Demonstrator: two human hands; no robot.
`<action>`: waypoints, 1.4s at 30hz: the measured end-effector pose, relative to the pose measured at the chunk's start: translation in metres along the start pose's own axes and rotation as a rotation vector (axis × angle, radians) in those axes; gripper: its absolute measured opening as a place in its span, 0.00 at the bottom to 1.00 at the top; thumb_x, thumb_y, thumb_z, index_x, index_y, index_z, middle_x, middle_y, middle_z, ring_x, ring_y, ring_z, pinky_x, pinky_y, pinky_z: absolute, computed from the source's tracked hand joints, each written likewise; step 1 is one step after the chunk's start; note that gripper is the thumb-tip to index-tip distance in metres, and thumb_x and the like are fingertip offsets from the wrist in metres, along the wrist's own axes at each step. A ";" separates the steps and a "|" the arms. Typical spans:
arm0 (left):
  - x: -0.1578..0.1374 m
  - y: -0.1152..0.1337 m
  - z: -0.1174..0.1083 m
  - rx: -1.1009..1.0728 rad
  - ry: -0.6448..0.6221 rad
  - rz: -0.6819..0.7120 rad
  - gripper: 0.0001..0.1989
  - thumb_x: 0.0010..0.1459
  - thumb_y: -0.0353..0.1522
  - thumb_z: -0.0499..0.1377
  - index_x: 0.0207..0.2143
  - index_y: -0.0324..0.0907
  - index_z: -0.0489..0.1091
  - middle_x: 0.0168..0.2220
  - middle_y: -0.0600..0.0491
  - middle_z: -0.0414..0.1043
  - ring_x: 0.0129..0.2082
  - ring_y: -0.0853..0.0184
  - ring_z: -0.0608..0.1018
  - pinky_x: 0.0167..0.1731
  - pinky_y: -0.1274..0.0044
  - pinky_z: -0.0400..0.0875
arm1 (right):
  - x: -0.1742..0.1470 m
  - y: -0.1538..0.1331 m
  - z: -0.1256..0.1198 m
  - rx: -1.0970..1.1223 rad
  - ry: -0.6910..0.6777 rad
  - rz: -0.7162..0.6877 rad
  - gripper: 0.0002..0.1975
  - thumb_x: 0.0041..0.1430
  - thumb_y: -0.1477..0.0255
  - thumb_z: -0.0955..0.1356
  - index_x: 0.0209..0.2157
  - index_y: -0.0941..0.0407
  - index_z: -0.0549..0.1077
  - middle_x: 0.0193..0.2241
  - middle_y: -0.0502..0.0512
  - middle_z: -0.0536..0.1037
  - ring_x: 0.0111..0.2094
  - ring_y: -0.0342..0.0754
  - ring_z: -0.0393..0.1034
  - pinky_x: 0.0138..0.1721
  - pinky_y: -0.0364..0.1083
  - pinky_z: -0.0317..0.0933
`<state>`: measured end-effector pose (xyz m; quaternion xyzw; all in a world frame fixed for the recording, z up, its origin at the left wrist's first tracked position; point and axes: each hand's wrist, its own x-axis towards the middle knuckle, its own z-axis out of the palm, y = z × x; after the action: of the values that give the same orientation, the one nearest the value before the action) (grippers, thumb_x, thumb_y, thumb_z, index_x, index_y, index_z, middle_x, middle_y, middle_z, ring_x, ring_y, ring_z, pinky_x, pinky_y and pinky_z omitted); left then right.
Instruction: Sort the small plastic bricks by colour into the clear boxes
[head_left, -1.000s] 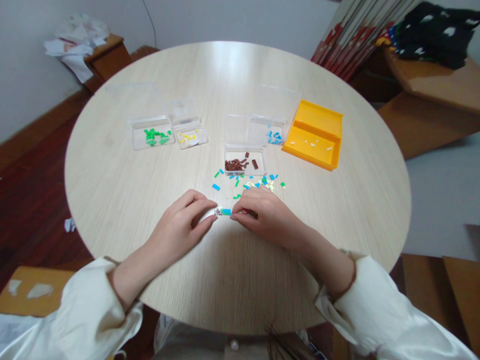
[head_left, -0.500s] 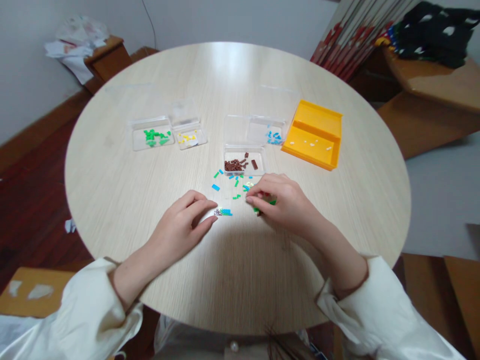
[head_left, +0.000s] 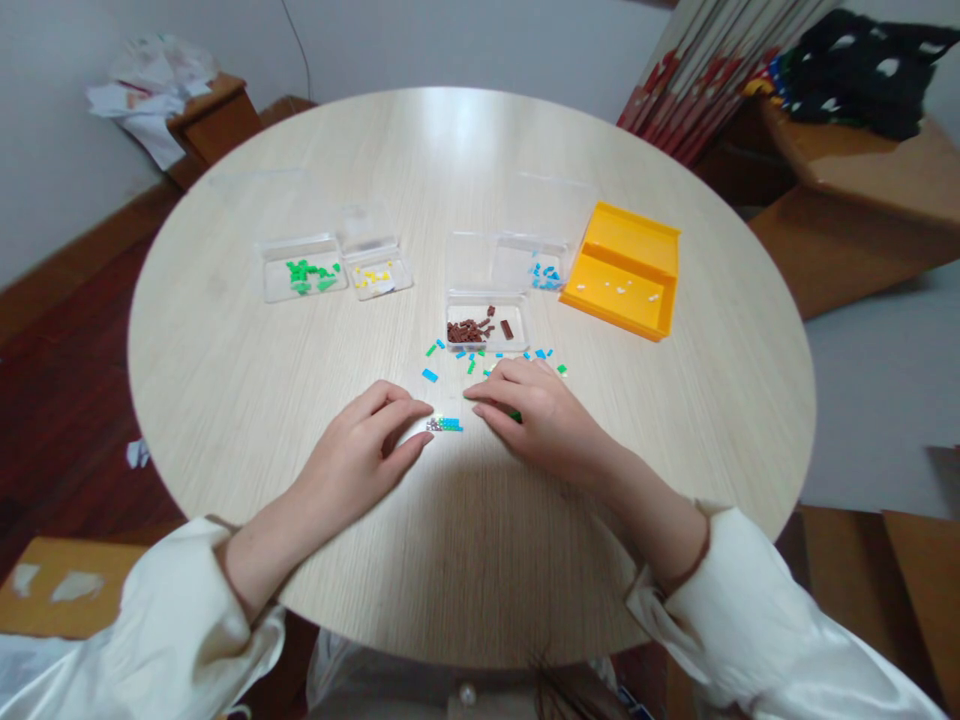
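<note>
My left hand (head_left: 375,440) rests on the table with index finger and thumb at either side of the left end of a small strip of building bricks (head_left: 448,425), grey, green and blue. My right hand (head_left: 536,405) is low over the table just right of that strip. Its index finger and thumb are slightly apart, and the index fingertip touches a small green brick (head_left: 467,394). Another green piece (head_left: 515,415) shows partly under the palm. Loose blue and green bricks lie beyond the hand, among them a flat blue brick (head_left: 430,376).
A clear box of brown bricks (head_left: 469,331) stands just beyond the loose pieces. Farther back are clear boxes with green bricks (head_left: 304,275), yellow bricks (head_left: 373,275) and blue bricks (head_left: 546,275). An open yellow case (head_left: 637,232) holds white bits. All stand on a round table (head_left: 465,560).
My right hand has moved left, toward the brick strip, uncovering blue and green bricks behind it. My left hand has stayed at the strip's end.
</note>
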<state>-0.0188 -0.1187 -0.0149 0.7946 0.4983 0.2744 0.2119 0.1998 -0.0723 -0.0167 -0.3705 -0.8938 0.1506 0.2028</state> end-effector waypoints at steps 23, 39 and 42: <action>0.000 -0.002 0.001 -0.023 -0.010 -0.037 0.08 0.58 0.32 0.57 0.40 0.41 0.73 0.35 0.51 0.70 0.31 0.70 0.72 0.33 0.76 0.70 | 0.001 -0.003 -0.004 0.037 -0.070 0.018 0.09 0.61 0.75 0.64 0.30 0.58 0.75 0.28 0.55 0.73 0.34 0.47 0.65 0.37 0.45 0.53; 0.001 0.000 -0.001 -0.015 -0.017 -0.049 0.09 0.59 0.33 0.56 0.40 0.41 0.73 0.36 0.50 0.71 0.35 0.67 0.74 0.35 0.74 0.70 | 0.002 -0.007 -0.001 0.065 -0.072 0.058 0.09 0.63 0.75 0.61 0.32 0.59 0.72 0.30 0.56 0.73 0.34 0.47 0.64 0.38 0.46 0.52; 0.001 0.000 0.000 -0.010 -0.011 -0.040 0.08 0.59 0.32 0.56 0.40 0.41 0.72 0.36 0.50 0.71 0.35 0.68 0.73 0.35 0.75 0.70 | 0.002 -0.007 0.001 0.063 -0.072 0.060 0.09 0.63 0.75 0.61 0.33 0.59 0.72 0.30 0.56 0.74 0.35 0.47 0.64 0.38 0.45 0.51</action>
<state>-0.0185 -0.1174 -0.0145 0.7849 0.5116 0.2682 0.2242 0.1939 -0.0757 -0.0143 -0.3849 -0.8839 0.1977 0.1776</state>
